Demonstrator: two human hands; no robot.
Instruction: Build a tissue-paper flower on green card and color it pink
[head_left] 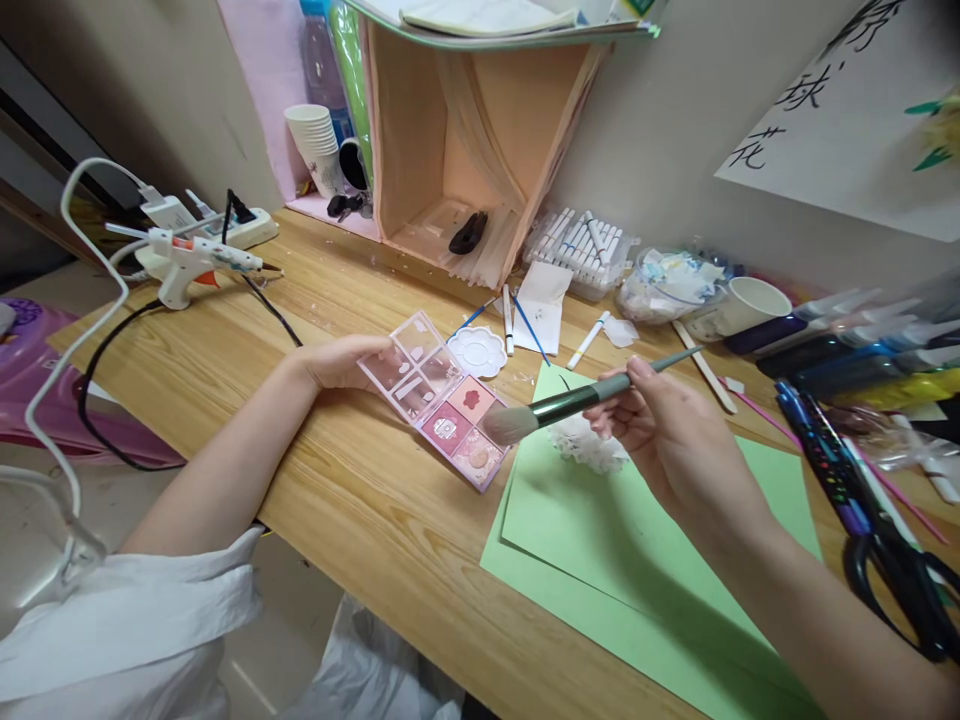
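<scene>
My left hand (345,362) grips the lid side of an opened makeup palette (439,428) with four pink and reddish pans; some of its fingers are hidden behind the lid. In my right hand (660,420) is a makeup brush (574,402) with a dark green handle, pinched between thumb and fingers. Its pale, fluffy bristles are over the right-hand pans of the palette; whether they touch the powder I cannot tell. Beneath the brush, a white ruffled piece (589,445) lies on sheets of green paper (645,570), partly hidden by my right hand.
A hot glue gun (187,262) with cables and a power strip (247,230) sit at the left. Behind are a white flower-shaped dish (478,352), a box of markers (581,250) and an open wooden-toned compartment (405,130). Black-handled scissors (892,580) and pens lie at the right.
</scene>
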